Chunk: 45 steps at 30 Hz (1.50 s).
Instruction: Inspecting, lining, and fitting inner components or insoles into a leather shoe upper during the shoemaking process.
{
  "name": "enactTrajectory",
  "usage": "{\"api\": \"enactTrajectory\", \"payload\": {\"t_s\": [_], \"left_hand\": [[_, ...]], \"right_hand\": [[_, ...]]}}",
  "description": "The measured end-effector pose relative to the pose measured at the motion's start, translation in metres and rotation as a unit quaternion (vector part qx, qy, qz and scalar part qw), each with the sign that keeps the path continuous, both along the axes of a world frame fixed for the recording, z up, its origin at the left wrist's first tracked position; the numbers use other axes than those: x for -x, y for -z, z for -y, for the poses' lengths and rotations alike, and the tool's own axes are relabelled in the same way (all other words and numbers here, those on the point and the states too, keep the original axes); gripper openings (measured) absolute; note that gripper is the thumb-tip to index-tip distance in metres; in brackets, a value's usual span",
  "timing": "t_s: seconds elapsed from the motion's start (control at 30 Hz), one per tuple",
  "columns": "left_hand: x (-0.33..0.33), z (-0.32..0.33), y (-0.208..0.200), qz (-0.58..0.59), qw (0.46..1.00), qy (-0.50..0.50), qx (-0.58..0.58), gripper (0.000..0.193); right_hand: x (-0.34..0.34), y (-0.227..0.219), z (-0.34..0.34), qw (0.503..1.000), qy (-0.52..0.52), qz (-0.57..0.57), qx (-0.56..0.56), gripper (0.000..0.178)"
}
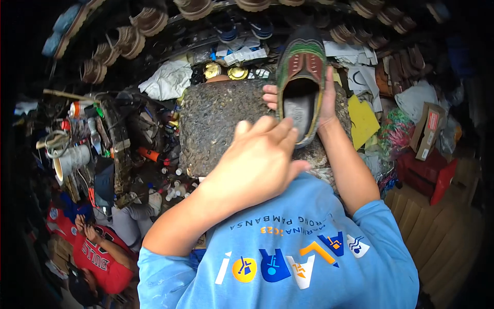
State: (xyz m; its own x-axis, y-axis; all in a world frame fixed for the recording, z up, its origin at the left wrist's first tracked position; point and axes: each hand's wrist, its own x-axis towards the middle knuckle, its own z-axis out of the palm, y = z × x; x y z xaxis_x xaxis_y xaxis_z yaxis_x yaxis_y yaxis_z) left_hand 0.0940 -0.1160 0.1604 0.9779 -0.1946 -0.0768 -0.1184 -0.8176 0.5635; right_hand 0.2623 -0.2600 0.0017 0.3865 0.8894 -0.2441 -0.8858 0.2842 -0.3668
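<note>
My right hand (325, 103) grips a slip-on shoe (302, 67) with a green upper, a brown tongue patch and a grey insole. It holds the shoe upright over a rough dark stone block (216, 123), fingers on the left side and palm on the right. My left hand (257, 162) hovers in front of the shoe's heel with its back to the camera. The fingers lie together and their tips reach the heel rim. Its palm is hidden, so I cannot see whether it holds anything. My light blue shirt (309, 262) fills the lower frame.
Shoe soles (149, 20) hang in rows along the top. Left of the block lie tools, small bottles (175, 190) and a white cup (72, 159). A yellow sheet (363, 121), cardboard box (429, 129) and red crate (429, 175) sit right. A person in a red shirt (98, 257) is lower left.
</note>
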Motion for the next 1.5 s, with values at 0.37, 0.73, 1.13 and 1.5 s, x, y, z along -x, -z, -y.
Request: {"api": "enactTrajectory", "payload": {"t_s": [0.37,0.73,1.13,1.5], "left_hand": [[-0.070,0.020,0.023,-0.165,0.982,-0.021,-0.085,0.099],[-0.091,0.019,0.039,-0.291,0.957,-0.006,-0.017,0.092],[-0.024,0.024,0.042,-0.007,0.992,0.052,-0.118,0.085],[-0.011,0.018,0.050,0.027,0.998,0.051,0.034,0.072]], "right_hand": [[0.013,0.004,-0.009,0.986,0.069,0.105,0.106,0.124],[0.026,-0.015,-0.016,0.955,0.158,0.146,0.201,0.112],[0.020,0.002,-0.005,0.952,0.144,0.183,0.197,0.119],[0.019,0.014,-0.003,0.983,0.111,0.119,0.082,0.122]]}}
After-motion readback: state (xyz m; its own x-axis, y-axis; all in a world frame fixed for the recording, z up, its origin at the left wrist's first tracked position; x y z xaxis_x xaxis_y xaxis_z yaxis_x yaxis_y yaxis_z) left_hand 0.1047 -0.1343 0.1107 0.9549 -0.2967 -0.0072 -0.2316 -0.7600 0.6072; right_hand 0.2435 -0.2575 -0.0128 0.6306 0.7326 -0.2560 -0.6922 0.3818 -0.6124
